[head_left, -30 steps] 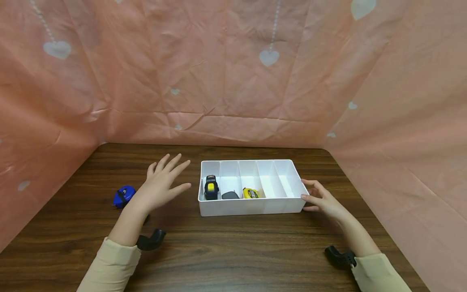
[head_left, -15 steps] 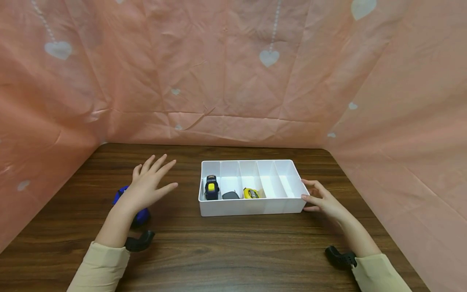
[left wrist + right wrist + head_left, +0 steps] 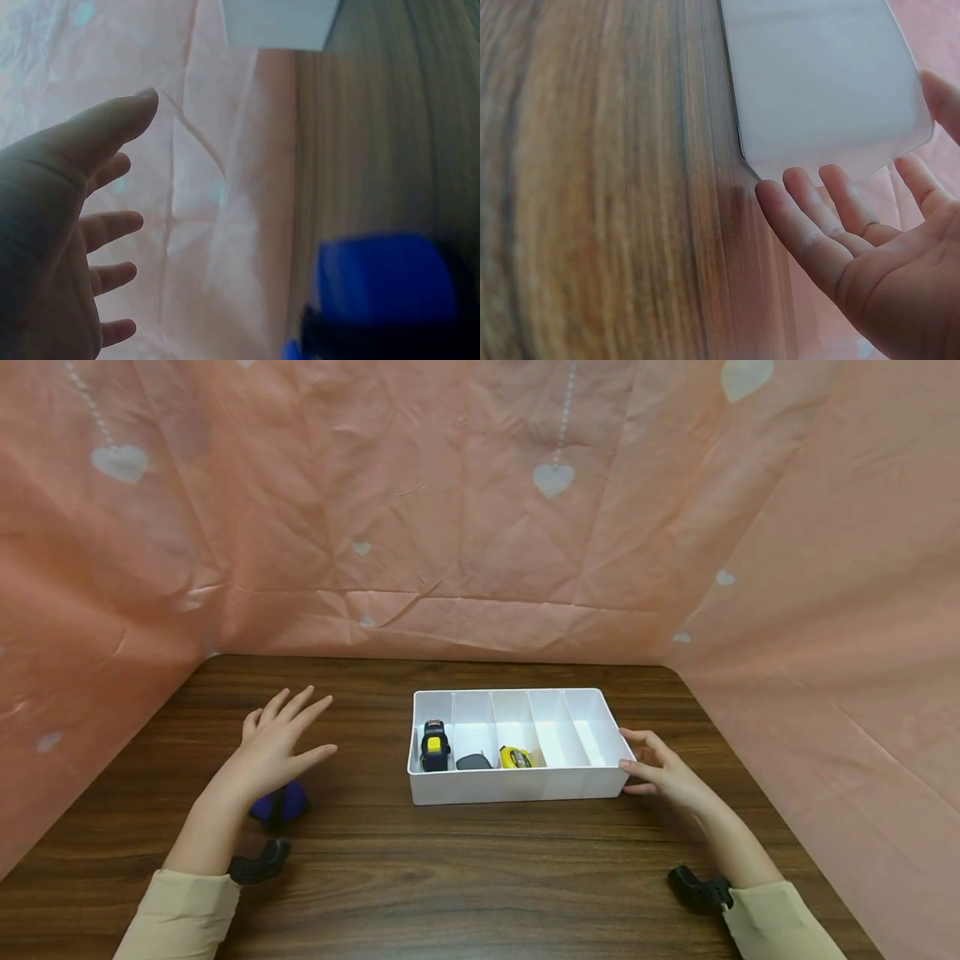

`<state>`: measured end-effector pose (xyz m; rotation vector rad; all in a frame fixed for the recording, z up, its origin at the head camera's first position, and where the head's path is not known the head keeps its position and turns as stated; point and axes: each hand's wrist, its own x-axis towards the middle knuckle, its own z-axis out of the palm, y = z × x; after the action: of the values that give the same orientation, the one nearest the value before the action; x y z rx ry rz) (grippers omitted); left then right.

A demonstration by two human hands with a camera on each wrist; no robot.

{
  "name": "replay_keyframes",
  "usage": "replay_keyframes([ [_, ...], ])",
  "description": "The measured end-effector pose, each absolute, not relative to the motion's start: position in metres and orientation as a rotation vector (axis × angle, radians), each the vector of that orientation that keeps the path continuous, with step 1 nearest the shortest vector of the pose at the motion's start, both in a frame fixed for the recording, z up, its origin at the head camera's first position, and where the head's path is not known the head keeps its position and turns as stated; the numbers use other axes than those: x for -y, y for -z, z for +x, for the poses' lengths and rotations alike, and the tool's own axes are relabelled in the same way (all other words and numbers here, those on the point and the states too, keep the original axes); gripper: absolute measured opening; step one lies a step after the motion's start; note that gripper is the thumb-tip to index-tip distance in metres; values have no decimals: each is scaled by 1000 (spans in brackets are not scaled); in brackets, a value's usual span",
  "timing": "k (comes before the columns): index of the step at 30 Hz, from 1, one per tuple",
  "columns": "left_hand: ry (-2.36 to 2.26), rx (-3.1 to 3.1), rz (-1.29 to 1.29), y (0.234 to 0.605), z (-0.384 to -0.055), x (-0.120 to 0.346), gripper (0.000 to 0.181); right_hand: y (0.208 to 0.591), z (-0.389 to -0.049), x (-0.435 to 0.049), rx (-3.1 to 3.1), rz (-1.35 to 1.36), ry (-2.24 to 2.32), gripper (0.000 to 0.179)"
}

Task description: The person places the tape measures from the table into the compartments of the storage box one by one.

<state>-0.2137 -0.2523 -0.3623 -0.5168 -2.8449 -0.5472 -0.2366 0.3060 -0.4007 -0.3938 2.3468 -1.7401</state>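
My left hand (image 3: 262, 760) hovers over the left side of the table with its fingers spread and nothing in them. Below its wrist lies a blue tape measure (image 3: 279, 806) with a black band, large and blurred in the left wrist view (image 3: 382, 277). Fingertips of my right hand (image 3: 671, 781) touch the right end of a white divided box (image 3: 517, 785), the thumb near its rim. Inside the box, from the left, sit a black tape measure (image 3: 434, 746) with a yellow button, a dark grey rounded item (image 3: 473, 762) and a yellow tape measure (image 3: 516, 757).
The wooden table (image 3: 480, 877) carries the box near its middle. A pink cloth (image 3: 450, 527) with white hearts hangs behind and along both sides. Black camera mounts (image 3: 258, 862) are on both wrists.
My left hand has moved left and slightly down, away from the box. It now covers the blue item farther left and uncovers the blue tape measure by its wrist. The right hand stays put.
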Motion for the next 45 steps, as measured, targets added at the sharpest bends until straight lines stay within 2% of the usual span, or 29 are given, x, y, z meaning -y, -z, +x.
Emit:
replay_keyframes([
  [14, 630, 2837, -456, 373, -216, 287, 78, 401, -237, -306, -2345, -387, 1738, 60],
  [34, 896, 2755, -434, 409, -215, 332, 79, 400, -237, -306, -2342, -380, 1751, 60],
  [45, 1112, 2849, -209, 415, -209, 345, 88, 401, -237, -306, -2339, -377, 1747, 60],
])
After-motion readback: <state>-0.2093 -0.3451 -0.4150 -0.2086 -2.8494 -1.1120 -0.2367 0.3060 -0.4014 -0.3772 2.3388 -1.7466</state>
